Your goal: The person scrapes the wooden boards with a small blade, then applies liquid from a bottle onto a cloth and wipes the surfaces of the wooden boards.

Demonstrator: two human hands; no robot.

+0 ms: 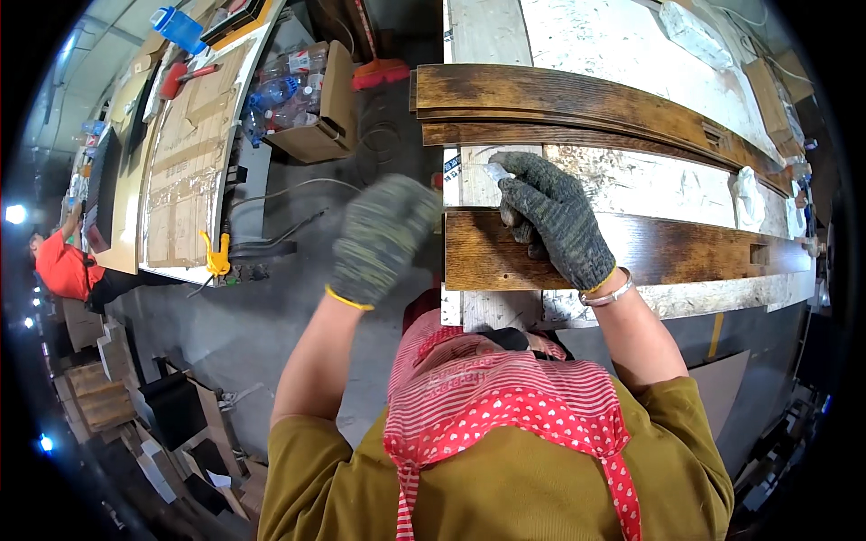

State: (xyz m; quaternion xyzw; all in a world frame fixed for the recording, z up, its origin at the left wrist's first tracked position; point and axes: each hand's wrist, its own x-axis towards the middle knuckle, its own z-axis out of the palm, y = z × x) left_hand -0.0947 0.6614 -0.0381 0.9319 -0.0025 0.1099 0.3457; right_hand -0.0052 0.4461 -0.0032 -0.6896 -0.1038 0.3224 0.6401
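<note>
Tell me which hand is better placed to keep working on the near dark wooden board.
Right. The right hand already rests on the upper edge of the near dark wooden board, seemingly pinching something small and pale. The left hand hangs blurred off the workbench, over the floor, touching nothing.

A pale, paint-smeared counter is carrying three dark-stained wooden boards: a near board lying across its front edge, and two long curved boards lying together farther back. White crumpled rags are resting on the counter between them.
</note>
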